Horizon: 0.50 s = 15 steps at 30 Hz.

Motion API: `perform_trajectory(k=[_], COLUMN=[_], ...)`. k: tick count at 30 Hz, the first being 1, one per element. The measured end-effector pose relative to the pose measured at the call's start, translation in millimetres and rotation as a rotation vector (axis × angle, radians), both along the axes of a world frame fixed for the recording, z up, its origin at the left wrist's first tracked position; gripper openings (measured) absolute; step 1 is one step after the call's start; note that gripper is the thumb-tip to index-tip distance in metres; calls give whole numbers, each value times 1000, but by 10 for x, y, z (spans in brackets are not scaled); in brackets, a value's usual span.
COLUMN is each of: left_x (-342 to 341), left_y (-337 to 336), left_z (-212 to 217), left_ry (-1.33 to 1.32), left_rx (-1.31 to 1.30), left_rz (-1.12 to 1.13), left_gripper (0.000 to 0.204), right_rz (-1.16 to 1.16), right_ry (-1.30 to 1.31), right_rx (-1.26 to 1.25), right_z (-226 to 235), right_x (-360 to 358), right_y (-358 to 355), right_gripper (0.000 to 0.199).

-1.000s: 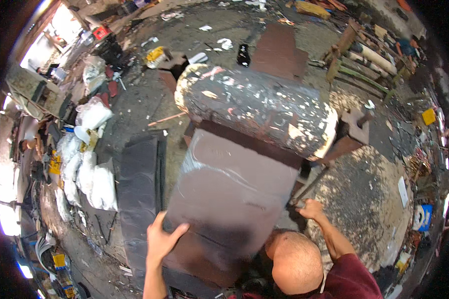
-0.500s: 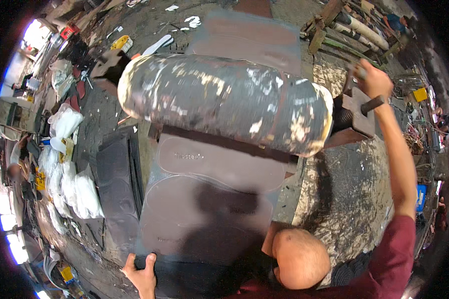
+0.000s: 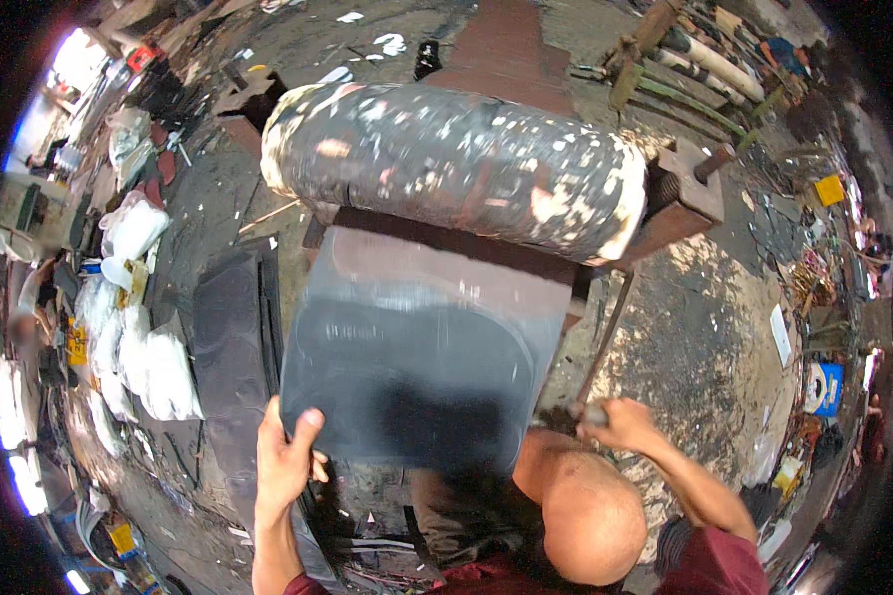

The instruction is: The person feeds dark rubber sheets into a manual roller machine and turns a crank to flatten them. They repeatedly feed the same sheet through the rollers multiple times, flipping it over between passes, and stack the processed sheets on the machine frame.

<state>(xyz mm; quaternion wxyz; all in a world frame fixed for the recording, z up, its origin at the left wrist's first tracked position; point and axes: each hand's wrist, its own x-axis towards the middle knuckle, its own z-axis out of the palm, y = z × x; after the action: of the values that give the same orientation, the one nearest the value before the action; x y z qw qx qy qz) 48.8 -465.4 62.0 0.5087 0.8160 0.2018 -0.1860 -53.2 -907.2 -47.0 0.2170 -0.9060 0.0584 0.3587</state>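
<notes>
Stage: the metal sheet (image 3: 417,357) is judged partly fed; its far edge lies under the roller (image 3: 456,164), the near part still outside.
Left hand (image 3: 286,458): its grip is closed on the sheet's near left corner, thumb on top.
Right hand (image 3: 620,424): its grip is wrapped around the handle of a slanting rod (image 3: 605,337) beside the machine frame.
Sheet: flat, grey, dull sheen, rounded darker outline marked on it, lying below the roller.
Roller: thick, horizontal, rust-brown, flecked with pale patches.

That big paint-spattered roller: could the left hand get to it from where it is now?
Probably not without shifting. The left hand grips the near edge of the metal sheet, and the whole sheet lies between it and the roller.
</notes>
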Motion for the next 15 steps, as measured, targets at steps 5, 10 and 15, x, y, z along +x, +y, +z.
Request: perform_trajectory(k=[5, 10, 15], left_x=[430, 920, 1056], left_y=[-423, -449, 777], left_z=[-190, -593, -1319], left_ry=[-197, -148, -390], left_rx=[-363, -522, -60], left_rz=[44, 115, 189], left_gripper=[36, 44, 41], right_rz=[116, -110, -212], right_ry=[-577, -923, -628], right_rx=[-181, -974, -739], right_z=[1868, 1511, -342], right_x=[452, 2821, 3587], right_y=[-908, -1580, -1844], right_gripper=[11, 52, 40])
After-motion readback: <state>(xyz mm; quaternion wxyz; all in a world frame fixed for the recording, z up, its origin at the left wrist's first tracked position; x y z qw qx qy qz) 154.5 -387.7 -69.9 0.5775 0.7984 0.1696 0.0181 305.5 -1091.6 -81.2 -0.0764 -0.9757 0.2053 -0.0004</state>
